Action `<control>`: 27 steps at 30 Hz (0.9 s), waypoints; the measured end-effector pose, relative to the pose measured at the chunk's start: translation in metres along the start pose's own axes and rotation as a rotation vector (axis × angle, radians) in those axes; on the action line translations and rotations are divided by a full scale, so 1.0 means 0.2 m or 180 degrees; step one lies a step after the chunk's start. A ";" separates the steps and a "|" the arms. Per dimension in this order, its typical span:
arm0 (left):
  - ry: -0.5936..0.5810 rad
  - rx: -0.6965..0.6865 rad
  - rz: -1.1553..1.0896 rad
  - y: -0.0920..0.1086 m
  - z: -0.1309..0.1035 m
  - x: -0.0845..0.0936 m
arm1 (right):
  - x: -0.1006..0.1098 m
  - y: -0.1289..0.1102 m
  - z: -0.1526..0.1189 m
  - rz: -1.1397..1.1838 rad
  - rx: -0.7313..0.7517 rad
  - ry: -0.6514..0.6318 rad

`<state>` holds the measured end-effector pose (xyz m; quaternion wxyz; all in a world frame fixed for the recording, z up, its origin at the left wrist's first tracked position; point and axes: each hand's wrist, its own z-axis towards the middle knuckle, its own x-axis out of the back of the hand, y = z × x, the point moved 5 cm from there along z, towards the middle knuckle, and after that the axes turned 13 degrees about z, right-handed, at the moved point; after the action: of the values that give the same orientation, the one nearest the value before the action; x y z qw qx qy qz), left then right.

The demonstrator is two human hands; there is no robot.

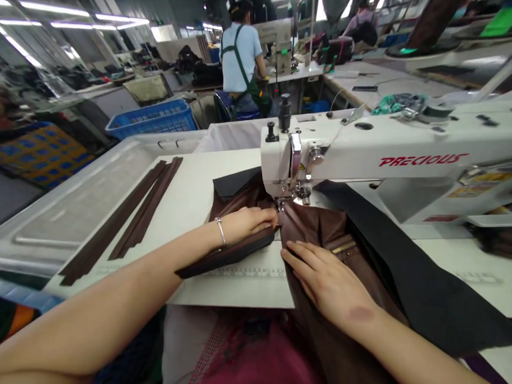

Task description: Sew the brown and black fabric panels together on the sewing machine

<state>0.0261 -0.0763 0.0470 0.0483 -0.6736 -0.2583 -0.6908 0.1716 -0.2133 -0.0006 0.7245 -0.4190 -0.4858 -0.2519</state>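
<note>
A white sewing machine (342, 147) stands over brown leather-like material (313, 221) with a black backing piece (392, 254). My left hand (251, 221), with a bracelet at the wrist, is closed on the left part of the material, its fingertips beside the presser foot (280, 203). My right hand (326, 273) lies on the brown material right of the foot, fingers extended. A short brass zipper (344, 248) shows just past it. The material runs under the foot and hangs over the table's front edge.
Long brown strips (145, 212) lie on the white table (197, 183) at the left. Beyond are a white tub (84, 203) and a blue basket (152, 120). A person (238, 61) sits at another machine at the back.
</note>
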 end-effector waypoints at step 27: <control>0.0310 0.0656 0.1633 0.27 -0.10 -0.14 | -0.03 -0.02 -0.01 -0.0095 -0.0057 0.0105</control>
<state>0.0321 -0.1395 0.0366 0.3022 -0.6745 -0.1455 -0.6577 0.1663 -0.2176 -0.0043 0.7248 -0.4140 -0.4778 -0.2739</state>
